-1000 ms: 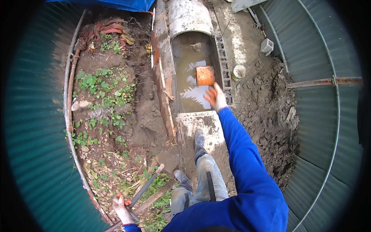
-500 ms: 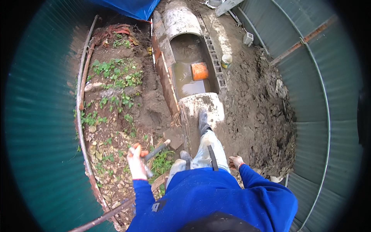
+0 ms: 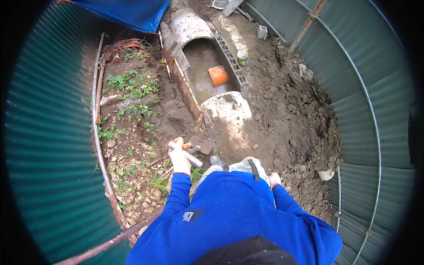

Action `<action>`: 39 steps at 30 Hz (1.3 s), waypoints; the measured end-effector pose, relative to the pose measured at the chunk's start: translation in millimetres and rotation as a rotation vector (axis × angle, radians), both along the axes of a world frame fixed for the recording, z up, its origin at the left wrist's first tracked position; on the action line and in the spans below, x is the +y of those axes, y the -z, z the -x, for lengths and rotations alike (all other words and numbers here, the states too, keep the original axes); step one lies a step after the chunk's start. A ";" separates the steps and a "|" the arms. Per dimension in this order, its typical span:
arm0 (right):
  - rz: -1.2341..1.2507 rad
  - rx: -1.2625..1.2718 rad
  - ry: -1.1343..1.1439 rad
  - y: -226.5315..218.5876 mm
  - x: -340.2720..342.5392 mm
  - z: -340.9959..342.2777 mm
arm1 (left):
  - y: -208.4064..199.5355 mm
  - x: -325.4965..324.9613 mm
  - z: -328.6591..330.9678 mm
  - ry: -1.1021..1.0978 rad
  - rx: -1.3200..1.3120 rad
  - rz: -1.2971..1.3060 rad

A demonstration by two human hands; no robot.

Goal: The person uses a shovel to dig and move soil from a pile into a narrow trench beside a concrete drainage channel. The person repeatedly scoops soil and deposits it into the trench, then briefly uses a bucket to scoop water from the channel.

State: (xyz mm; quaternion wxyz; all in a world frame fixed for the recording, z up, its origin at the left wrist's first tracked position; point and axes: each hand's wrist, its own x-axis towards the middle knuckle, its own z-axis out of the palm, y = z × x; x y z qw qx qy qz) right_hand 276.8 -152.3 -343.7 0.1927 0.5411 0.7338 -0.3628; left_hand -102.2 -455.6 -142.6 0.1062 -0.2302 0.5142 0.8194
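My left hand [image 3: 179, 160], in a white glove with orange fingertips, is closed round a grey tube [image 3: 193, 160] in front of my left thigh. A second short grey piece pokes out just beyond the fingers; whether it joins the tube, I cannot tell. My right hand [image 3: 274, 179] hangs low beside my right hip, partly behind my body, with its fingers hidden. Ahead of me lies a large white pipe [image 3: 227, 106], muddy and cut open on top. Murky water stands in the opening, and an orange cylinder [image 3: 218, 75] lies in it.
Concrete blocks [image 3: 229, 59] line the opening's right edge, and rusty boards [image 3: 183, 86] its left. A bucket [image 3: 242, 57] stands beside the blocks. Stones and weeds cover the left bank; lumpy mud [image 3: 304, 115] lies right. Green corrugated walls [image 3: 48, 132] enclose both sides. A blue tarp [image 3: 128, 13] hangs far left.
My outstretched leg has drawn back from the white pipe, out of sight under my body. The left hand has swung inward with the tube; the right has moved closer to my hip.
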 end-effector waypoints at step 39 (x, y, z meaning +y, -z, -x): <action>0.972 1.462 1.877 -51.0 89.1 15.2 | -188.8 274.8 -283.5 0.745 -0.027 -0.306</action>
